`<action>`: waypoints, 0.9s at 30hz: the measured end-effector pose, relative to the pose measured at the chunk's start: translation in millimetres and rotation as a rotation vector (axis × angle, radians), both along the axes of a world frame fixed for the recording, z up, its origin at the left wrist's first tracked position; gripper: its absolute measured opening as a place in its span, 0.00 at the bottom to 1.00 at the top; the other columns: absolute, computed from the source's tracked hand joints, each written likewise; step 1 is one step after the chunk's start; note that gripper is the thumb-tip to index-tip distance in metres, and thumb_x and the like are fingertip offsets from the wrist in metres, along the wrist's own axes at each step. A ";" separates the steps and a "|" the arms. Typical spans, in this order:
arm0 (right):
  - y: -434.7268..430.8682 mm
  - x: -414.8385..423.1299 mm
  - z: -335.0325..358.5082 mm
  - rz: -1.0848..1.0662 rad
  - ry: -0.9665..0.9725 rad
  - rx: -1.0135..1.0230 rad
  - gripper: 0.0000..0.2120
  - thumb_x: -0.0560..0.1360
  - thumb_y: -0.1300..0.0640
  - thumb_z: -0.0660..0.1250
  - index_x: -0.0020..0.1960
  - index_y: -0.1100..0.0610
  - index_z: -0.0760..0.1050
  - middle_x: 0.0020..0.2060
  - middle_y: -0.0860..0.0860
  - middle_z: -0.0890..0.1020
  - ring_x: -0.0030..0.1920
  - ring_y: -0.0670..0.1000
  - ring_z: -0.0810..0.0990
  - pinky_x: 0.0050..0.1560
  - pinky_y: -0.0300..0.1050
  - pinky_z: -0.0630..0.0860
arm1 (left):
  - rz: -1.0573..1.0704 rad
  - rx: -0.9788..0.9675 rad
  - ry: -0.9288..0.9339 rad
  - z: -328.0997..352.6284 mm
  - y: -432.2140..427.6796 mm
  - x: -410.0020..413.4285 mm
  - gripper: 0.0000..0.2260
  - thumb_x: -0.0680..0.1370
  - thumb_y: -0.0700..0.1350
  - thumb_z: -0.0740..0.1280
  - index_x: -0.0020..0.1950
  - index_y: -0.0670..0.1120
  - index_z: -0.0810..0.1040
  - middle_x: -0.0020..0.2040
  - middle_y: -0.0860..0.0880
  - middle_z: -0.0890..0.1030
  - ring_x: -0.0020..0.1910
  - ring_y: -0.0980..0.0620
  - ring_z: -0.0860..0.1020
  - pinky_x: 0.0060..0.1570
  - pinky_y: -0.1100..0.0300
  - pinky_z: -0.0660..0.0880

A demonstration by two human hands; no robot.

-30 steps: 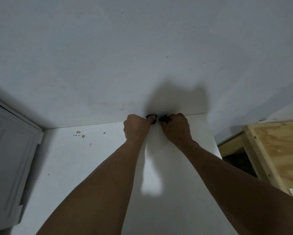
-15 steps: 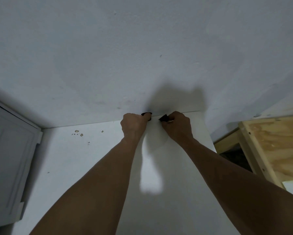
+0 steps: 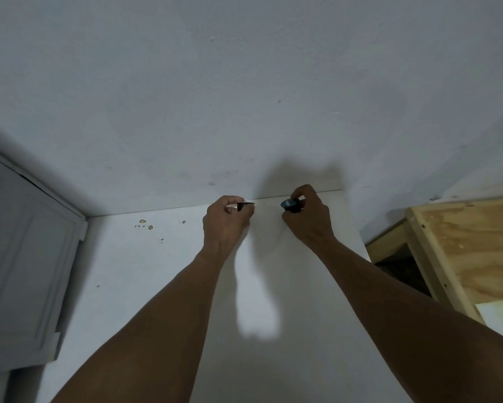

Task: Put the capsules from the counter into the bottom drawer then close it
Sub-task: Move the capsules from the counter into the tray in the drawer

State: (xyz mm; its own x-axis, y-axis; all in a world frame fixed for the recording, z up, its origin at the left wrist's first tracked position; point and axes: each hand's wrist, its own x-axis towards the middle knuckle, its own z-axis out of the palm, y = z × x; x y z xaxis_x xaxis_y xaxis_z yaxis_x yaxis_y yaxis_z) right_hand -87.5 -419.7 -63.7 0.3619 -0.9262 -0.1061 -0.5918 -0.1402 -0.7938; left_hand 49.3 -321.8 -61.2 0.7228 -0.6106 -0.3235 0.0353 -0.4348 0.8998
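Note:
Both my arms reach across the white counter (image 3: 145,286) to its back edge at the wall. My left hand (image 3: 225,221) pinches a dark capsule (image 3: 245,203), of which only the flat rim shows between my fingers. My right hand (image 3: 309,215) grips a second dark capsule (image 3: 290,205), whose bluish round face points left. The two hands are a short gap apart, both lifted a little off the counter. No drawer is in view.
A grey-white wall (image 3: 244,97) rises behind the counter. A white panelled cabinet door (image 3: 20,263) stands at the left. A plywood and timber frame (image 3: 462,251) sits lower at the right, past the counter's right edge. Small brown specks (image 3: 145,224) mark the counter.
My hands were close together at the wall with the capsules between them. Now they have drawn apart, each holding a capsule raised slightly off the counter.

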 end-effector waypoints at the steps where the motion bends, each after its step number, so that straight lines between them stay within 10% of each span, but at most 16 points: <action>1: 3.3 -1.4 3.1 -0.003 0.001 -0.018 0.11 0.68 0.65 0.67 0.48 0.58 0.70 0.40 0.53 0.80 0.38 0.52 0.76 0.34 0.38 0.69 | 0.003 -0.004 -0.015 3.3 3.9 -1.0 0.10 0.67 0.52 0.72 0.46 0.51 0.80 0.39 0.49 0.83 0.37 0.50 0.83 0.49 0.55 0.77; 17: 118.6 -60.2 120.5 0.126 -0.037 -0.025 0.16 0.68 0.65 0.70 0.55 0.55 0.76 0.46 0.50 0.80 0.44 0.52 0.78 0.36 0.26 0.70 | -0.182 -0.134 -0.055 122.0 121.7 -43.1 0.18 0.69 0.37 0.75 0.56 0.45 0.76 0.52 0.47 0.77 0.36 0.49 0.81 0.43 0.56 0.82; 27: 217.8 -108.9 185.0 0.279 -0.158 -0.072 0.19 0.69 0.60 0.73 0.59 0.52 0.76 0.49 0.45 0.77 0.48 0.54 0.82 0.55 0.47 0.77 | -0.075 -0.211 -0.224 182.2 244.1 -101.9 0.17 0.68 0.41 0.76 0.55 0.49 0.78 0.52 0.49 0.80 0.45 0.47 0.82 0.51 0.55 0.80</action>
